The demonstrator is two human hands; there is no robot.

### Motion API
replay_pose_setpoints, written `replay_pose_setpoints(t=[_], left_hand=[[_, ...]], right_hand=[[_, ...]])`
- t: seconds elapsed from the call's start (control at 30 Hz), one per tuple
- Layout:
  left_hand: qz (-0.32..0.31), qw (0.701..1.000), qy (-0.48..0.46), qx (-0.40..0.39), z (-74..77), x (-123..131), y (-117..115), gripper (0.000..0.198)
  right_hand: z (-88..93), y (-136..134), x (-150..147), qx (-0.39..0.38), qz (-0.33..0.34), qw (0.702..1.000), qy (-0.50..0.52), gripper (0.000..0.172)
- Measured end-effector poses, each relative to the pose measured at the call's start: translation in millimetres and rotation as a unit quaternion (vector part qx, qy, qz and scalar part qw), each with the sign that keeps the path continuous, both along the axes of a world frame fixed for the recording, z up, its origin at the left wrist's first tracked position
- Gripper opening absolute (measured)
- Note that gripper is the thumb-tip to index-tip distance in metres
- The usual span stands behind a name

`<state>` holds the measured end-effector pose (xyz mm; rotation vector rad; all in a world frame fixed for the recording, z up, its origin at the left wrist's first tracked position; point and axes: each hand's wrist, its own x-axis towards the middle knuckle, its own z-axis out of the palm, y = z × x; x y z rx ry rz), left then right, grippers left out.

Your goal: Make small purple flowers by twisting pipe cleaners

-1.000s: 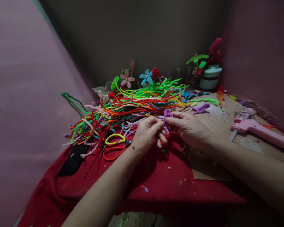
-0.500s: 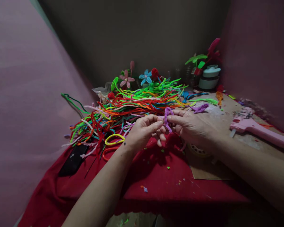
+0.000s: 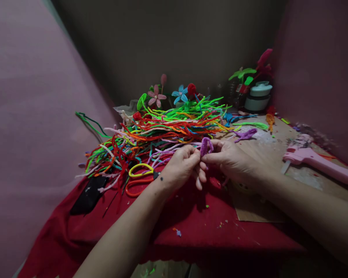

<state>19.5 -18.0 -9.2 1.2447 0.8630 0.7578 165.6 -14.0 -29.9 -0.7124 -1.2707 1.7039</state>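
A purple pipe cleaner (image 3: 205, 146), bent into a loop, is pinched between both hands above the red cloth. My left hand (image 3: 187, 164) closes thumb and forefinger on its lower left part, with the other fingers curled loosely below. From the other side my right hand (image 3: 227, 156) grips it, thumb tip close to the left fingertips. The lower end of the loop is partly hidden by the fingers. Just behind the hands lies a big heap of pipe cleaners (image 3: 168, 125) in many colours. Scissors (image 3: 140, 170) with yellow and orange handles rest by my left wrist.
On cardboard (image 3: 261, 210) at the right lie a pink glue gun (image 3: 316, 160) and a purple pipe-cleaner piece (image 3: 246, 134). A lidded jar (image 3: 258, 96) and finished flowers (image 3: 179, 94) stand at the back. A black phone-like slab (image 3: 88, 195) lies left on the red cloth (image 3: 197, 231).
The purple loop has turned and become narrower, its top folded over. Both hands have come closer together, and the left has shifted slightly down.
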Motion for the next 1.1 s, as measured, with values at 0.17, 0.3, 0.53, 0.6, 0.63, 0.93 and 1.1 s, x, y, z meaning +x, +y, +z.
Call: replay_pose_setpoints(t=[0.17, 0.3, 0.53, 0.6, 0.63, 0.93, 1.1], left_hand=[[-0.005, 1.000, -0.005, -0.027, 1.2, 2, -1, 0.017], [0.019, 0.997, 0.068, 0.033, 3.5, 2, -3, 0.018], [0.012, 0.995, 0.091, 0.039, 5.6, -2, -2, 0.016], [0.010, 0.994, 0.102, 0.038, 7.8, -4, -1, 0.018], [0.023, 0.992, 0.112, 0.048, 9.5, -5, 0, 0.017], [0.126, 0.980, 0.117, 0.102, 9.4, -4, 3, 0.018], [0.138, 0.969, 0.146, 0.140, 3.2, 0, 2, 0.022]], right_hand=[[-1.2, 1, 0, -0.003, 0.004, 1.000, 0.002, 0.018], [1.7, 1, -1, 0.005, -0.011, 1.000, 0.010, 0.012], [-0.4, 5, 1, 0.006, -0.056, 0.998, -0.011, 0.017], [-2.5, 8, 1, 0.006, -0.070, 0.997, -0.011, 0.018], [-3.1, 8, 1, 0.004, -0.075, 0.997, -0.010, 0.018], [1.6, 1, -3, 0.018, -0.120, 0.991, -0.061, 0.018], [5.3, -4, -2, 0.097, -0.172, 0.969, -0.150, 0.025]])
